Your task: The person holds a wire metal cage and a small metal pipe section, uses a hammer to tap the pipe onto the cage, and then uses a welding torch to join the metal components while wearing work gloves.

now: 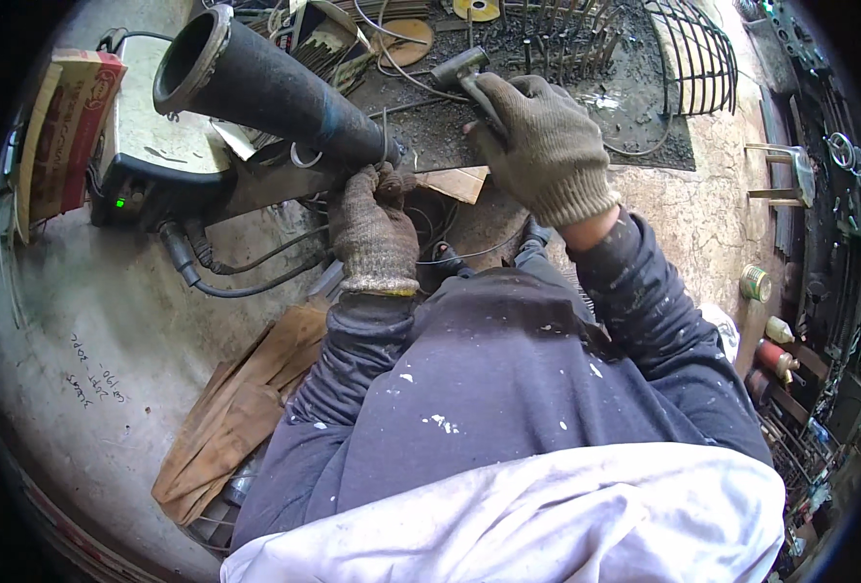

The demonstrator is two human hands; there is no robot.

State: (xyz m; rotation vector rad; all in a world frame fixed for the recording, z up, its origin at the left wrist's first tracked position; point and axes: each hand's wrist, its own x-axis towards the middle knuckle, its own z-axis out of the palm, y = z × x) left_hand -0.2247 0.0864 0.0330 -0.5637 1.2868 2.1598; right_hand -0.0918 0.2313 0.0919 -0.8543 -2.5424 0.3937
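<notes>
Gritty bench (641, 121); right fingers (513, 98) wrap hammer (459, 68); left fingers (391, 183) curled at pipe (265, 92).

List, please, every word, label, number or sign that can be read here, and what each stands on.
I won't copy out wording, but this is where it stands.
Grey surface: a few lines of dark handwriting, partly legible.
Red box: large print, turned sideways.
Can: print too small to read.
Machine: green light, too blurred to tell whether it shows digits.
</notes>
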